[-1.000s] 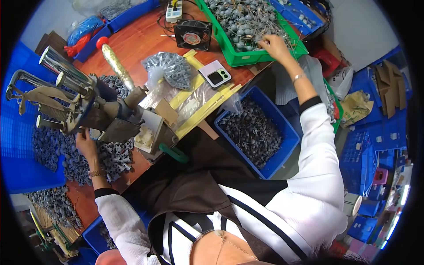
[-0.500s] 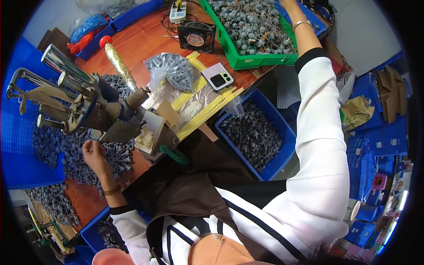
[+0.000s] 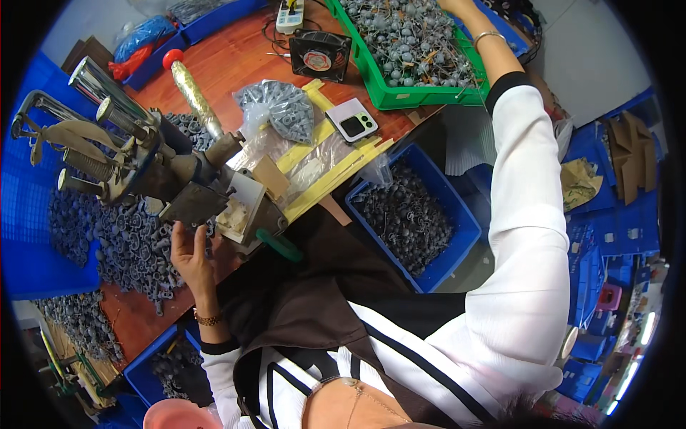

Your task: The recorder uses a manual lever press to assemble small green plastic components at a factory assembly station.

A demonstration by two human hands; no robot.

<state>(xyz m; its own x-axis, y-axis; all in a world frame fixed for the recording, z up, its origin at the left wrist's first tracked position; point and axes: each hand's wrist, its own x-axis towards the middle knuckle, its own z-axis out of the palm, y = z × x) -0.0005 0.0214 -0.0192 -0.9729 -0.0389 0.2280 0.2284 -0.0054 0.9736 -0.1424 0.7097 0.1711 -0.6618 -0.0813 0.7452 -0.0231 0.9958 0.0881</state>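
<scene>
Head view: my right hand [image 3: 459, 8] is extended to the far right and cut by the upper edge, so I cannot tell whether its fingers are closed on anything, or whether they are over the green crate [image 3: 421, 97] or the blue tray [image 3: 506, 34] beside it. My left hand [image 3: 190, 259] is raised at the left, just nearer than the flat metal plate [image 3: 193, 204] of the lever press [image 3: 161, 175], its fingers parted and nothing clearly gripped. I judge the step in hand to be a reach for stock on the right, with the left hand free at the press. From this pose, I think the next move calls for a sure pinch on one piece at the right, and for the left fingers to keep clear of the plate's edge. The stemmed parts [image 3: 411, 53] lie heaped in the crate, dull grey, with rounded heads and thin, wiry stems tangled every way, some brownish. To the left, around the press, grey fittings [image 3: 136, 247] spread in a loose pile on the reddish tabletop [image 3: 232, 50], small and matt, many with ring-like ends.
</scene>
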